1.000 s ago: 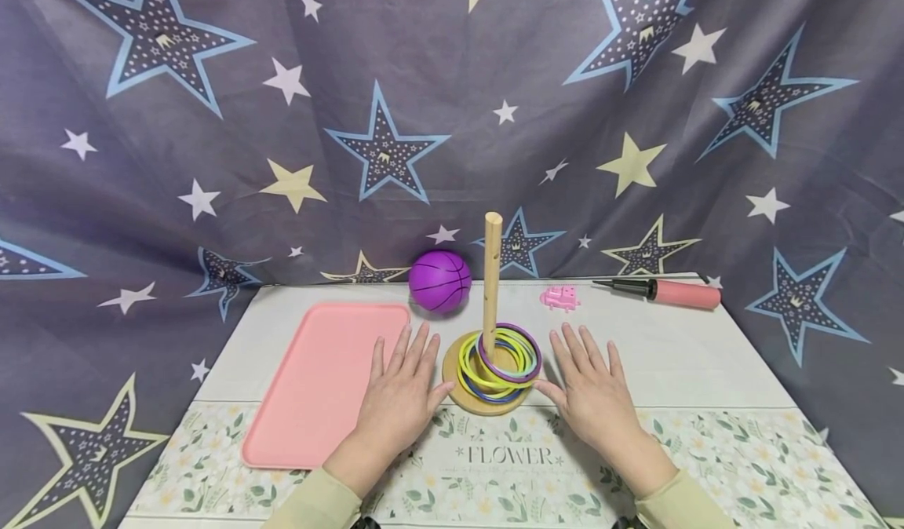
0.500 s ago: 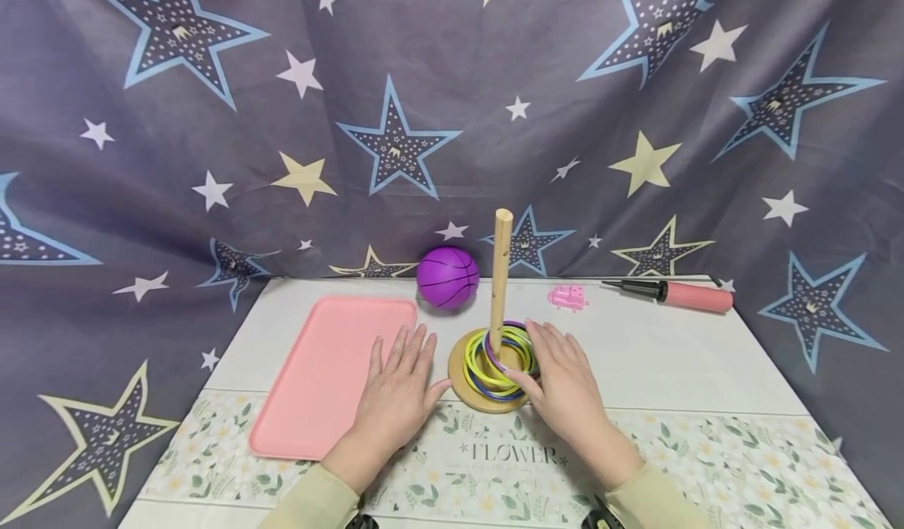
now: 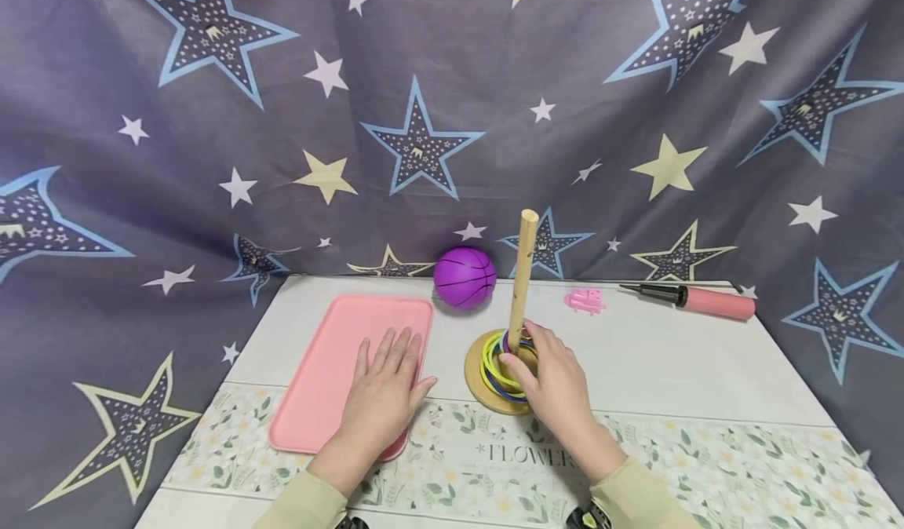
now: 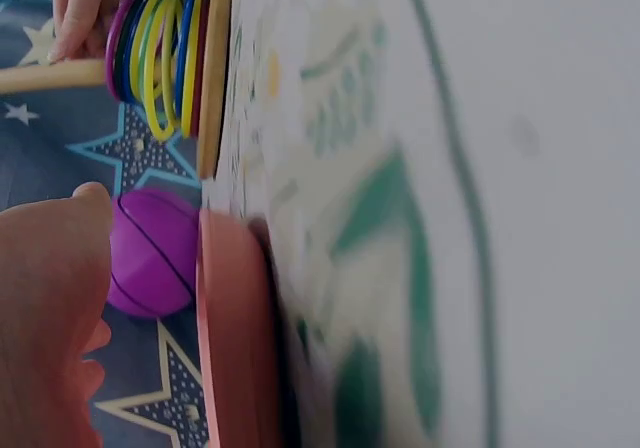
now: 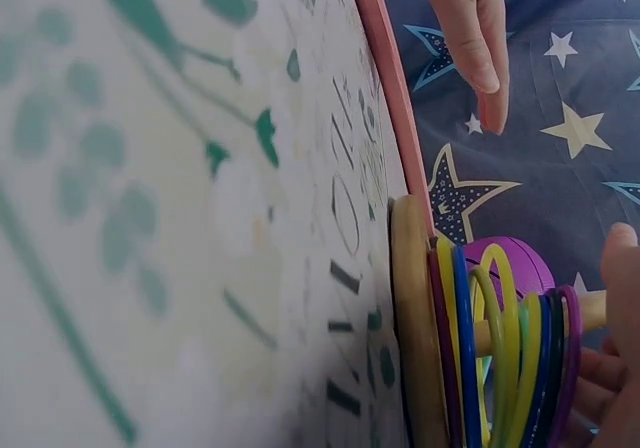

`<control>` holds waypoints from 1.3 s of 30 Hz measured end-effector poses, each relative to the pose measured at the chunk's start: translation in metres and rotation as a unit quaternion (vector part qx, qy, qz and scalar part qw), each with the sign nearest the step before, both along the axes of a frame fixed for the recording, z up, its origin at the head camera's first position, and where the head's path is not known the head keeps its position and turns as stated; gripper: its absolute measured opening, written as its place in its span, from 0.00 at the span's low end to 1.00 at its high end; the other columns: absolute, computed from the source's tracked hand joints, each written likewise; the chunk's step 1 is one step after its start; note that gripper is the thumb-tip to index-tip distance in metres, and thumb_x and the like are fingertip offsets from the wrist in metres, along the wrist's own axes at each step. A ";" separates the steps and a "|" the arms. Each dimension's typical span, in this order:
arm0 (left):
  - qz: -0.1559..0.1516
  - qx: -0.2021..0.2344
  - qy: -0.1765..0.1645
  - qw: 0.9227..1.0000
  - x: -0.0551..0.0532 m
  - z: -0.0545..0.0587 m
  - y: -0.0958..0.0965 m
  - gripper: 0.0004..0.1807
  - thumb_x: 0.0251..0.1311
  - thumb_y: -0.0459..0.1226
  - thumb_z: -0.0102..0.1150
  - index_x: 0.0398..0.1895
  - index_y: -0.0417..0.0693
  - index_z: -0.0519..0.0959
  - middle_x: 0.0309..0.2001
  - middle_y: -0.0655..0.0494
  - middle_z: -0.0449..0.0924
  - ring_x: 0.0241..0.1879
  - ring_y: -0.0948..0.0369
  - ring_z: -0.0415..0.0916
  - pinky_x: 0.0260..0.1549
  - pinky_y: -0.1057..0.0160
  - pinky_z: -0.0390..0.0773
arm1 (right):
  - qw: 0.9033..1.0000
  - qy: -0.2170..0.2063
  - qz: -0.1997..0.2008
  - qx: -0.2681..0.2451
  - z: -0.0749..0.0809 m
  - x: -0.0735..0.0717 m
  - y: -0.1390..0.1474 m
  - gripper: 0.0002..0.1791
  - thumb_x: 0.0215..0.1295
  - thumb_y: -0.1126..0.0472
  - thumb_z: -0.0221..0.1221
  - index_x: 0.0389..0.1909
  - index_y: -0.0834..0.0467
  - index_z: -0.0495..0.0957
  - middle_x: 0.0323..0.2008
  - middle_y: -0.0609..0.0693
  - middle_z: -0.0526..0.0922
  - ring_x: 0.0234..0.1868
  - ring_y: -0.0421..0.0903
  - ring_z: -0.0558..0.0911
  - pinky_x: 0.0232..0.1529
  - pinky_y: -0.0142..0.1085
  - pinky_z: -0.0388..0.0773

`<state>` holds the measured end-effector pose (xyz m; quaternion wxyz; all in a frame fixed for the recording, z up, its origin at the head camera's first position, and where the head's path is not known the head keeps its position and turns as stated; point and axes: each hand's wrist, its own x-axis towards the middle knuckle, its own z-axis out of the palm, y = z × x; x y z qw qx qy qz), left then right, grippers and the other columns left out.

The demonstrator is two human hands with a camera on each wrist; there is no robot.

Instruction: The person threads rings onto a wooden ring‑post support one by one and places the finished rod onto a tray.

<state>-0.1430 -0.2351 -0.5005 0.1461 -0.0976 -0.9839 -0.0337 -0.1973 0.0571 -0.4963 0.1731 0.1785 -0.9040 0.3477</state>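
Observation:
Several thin coloured rings, yellow, blue and dark red among them, lie stacked round the peg of a wooden ring-toss stand [image 3: 523, 278]. On top of the stack is a purple ring [image 5: 572, 348]. My right hand [image 3: 558, 380] reaches over the right side of the rings, its thumb and fingers apart on two sides of the peg, right at the purple ring. Part of the stack is hidden under that hand. Above the right part of a pink tray [image 3: 311, 403], my left hand [image 3: 384, 392] is spread palm down, holding nothing.
A purple ball [image 3: 464, 278] stands behind the tray and the peg. Along the back edge to the right lie a small pink toy [image 3: 585, 301] and a hand pump [image 3: 716, 303] with its black nozzle pointing left. A star-patterned curtain hangs behind the table.
My right hand has moved left from beside the stand to over its rings. The left hand overlaps the tray more. The whole head view has shifted, with things appearing further right.

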 end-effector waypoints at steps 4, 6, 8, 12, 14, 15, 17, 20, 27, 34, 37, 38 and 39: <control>-0.002 0.012 0.006 1.000 0.001 -0.004 -0.015 0.44 0.81 0.61 0.53 0.87 0.42 0.63 0.86 0.43 0.59 0.86 0.42 0.51 0.85 0.35 0.37 | 1.000 0.013 -0.015 -0.018 -0.001 -0.002 -0.005 0.31 0.77 0.44 0.69 0.71 0.56 0.79 0.58 0.56 0.87 0.59 0.59 0.86 0.53 0.60 0.87; -0.001 0.017 0.011 1.000 0.001 -0.005 -0.024 0.43 0.81 0.59 0.54 0.86 0.41 0.63 0.85 0.42 0.62 0.86 0.42 0.53 0.86 0.35 0.40 | 0.999 0.021 -0.021 -0.023 -0.001 -0.003 -0.008 0.26 0.77 0.45 0.69 0.67 0.55 0.81 0.53 0.54 0.87 0.54 0.56 0.88 0.47 0.58 0.88; -0.002 0.021 0.021 1.000 0.001 -0.006 -0.032 0.43 0.81 0.58 0.56 0.86 0.40 0.64 0.83 0.40 0.65 0.84 0.41 0.57 0.85 0.36 0.44 | 0.999 0.030 -0.025 -0.030 -0.001 -0.006 -0.011 0.23 0.77 0.46 0.70 0.63 0.55 0.82 0.50 0.54 0.87 0.49 0.55 0.88 0.42 0.56 0.88; -0.003 0.028 0.044 0.999 0.003 -0.006 -0.047 0.42 0.79 0.56 0.60 0.83 0.37 0.68 0.78 0.37 0.72 0.80 0.38 0.65 0.84 0.36 0.52 | 0.998 0.040 -0.033 -0.042 -0.001 -0.010 -0.016 0.18 0.77 0.49 0.71 0.56 0.56 0.83 0.45 0.53 0.87 0.43 0.53 0.87 0.38 0.52 0.86; 0.002 0.029 0.047 0.998 0.005 -0.006 -0.055 0.41 0.79 0.55 0.61 0.82 0.36 0.69 0.76 0.35 0.74 0.78 0.38 0.67 0.84 0.37 0.54 | 0.997 0.045 -0.038 -0.046 -0.001 -0.012 -0.018 0.16 0.77 0.50 0.70 0.54 0.57 0.84 0.43 0.52 0.87 0.42 0.53 0.87 0.38 0.51 0.85; 0.005 0.029 0.046 0.998 0.006 -0.006 -0.059 0.41 0.79 0.55 0.61 0.81 0.35 0.69 0.75 0.35 0.74 0.77 0.37 0.67 0.84 0.37 0.55 | 0.997 0.046 -0.041 -0.047 -0.001 -0.013 -0.019 0.15 0.78 0.51 0.69 0.53 0.57 0.84 0.43 0.52 0.87 0.41 0.53 0.86 0.38 0.51 0.85; 0.012 0.032 0.046 0.998 0.009 -0.006 -0.067 0.40 0.79 0.55 0.61 0.80 0.34 0.71 0.73 0.34 0.76 0.76 0.37 0.69 0.83 0.38 0.56 | 0.997 0.052 -0.046 -0.045 -0.001 -0.014 -0.021 0.13 0.79 0.52 0.68 0.52 0.57 0.84 0.42 0.51 0.87 0.41 0.53 0.86 0.39 0.52 0.85; 0.018 0.040 0.050 0.998 0.011 -0.005 -0.078 0.39 0.79 0.53 0.63 0.79 0.33 0.71 0.70 0.33 0.77 0.73 0.37 0.72 0.82 0.39 0.60 | 0.996 0.058 -0.052 -0.046 0.000 -0.015 -0.023 0.12 0.80 0.53 0.67 0.50 0.57 0.84 0.40 0.51 0.86 0.41 0.53 0.85 0.40 0.53 0.84; 0.040 0.068 0.069 0.995 0.016 -0.001 -0.099 0.37 0.79 0.49 0.64 0.78 0.31 0.72 0.64 0.32 0.81 0.68 0.36 0.76 0.75 0.37 0.70 | 0.996 0.069 -0.046 -0.043 0.005 -0.010 -0.033 0.10 0.80 0.53 0.68 0.47 0.56 0.84 0.37 0.48 0.84 0.35 0.49 0.83 0.33 0.49 0.81; 0.067 0.096 0.061 0.991 0.020 -0.002 -0.117 0.36 0.80 0.48 0.64 0.78 0.31 0.72 0.64 0.32 0.81 0.67 0.35 0.75 0.72 0.35 0.72 | 0.995 0.086 -0.019 -0.052 0.018 -0.004 -0.054 0.09 0.80 0.54 0.67 0.48 0.55 0.83 0.38 0.47 0.85 0.34 0.48 0.85 0.33 0.48 0.83; 0.080 0.097 0.053 0.991 0.020 -0.004 -0.125 0.35 0.80 0.47 0.63 0.79 0.31 0.71 0.65 0.31 0.80 0.67 0.34 0.74 0.70 0.34 0.73 | 0.995 0.083 -0.005 -0.056 0.025 -0.003 -0.066 0.08 0.81 0.54 0.66 0.50 0.54 0.84 0.39 0.47 0.86 0.35 0.47 0.86 0.34 0.48 0.84; 0.087 0.097 0.047 0.990 0.020 -0.004 -0.127 0.35 0.81 0.47 0.62 0.79 0.32 0.71 0.65 0.31 0.79 0.67 0.33 0.74 0.70 0.33 0.72 | 0.995 0.083 0.000 -0.057 0.027 -0.003 -0.070 0.08 0.81 0.54 0.66 0.51 0.54 0.84 0.39 0.47 0.86 0.36 0.47 0.86 0.34 0.48 0.85; 0.093 0.098 0.041 0.990 0.019 -0.005 -0.130 0.35 0.81 0.47 0.62 0.79 0.32 0.71 0.66 0.31 0.79 0.68 0.33 0.73 0.70 0.33 0.72 | 0.995 0.084 0.006 -0.058 0.029 -0.003 -0.074 0.08 0.81 0.54 0.65 0.51 0.54 0.84 0.39 0.47 0.86 0.36 0.47 0.86 0.34 0.48 0.85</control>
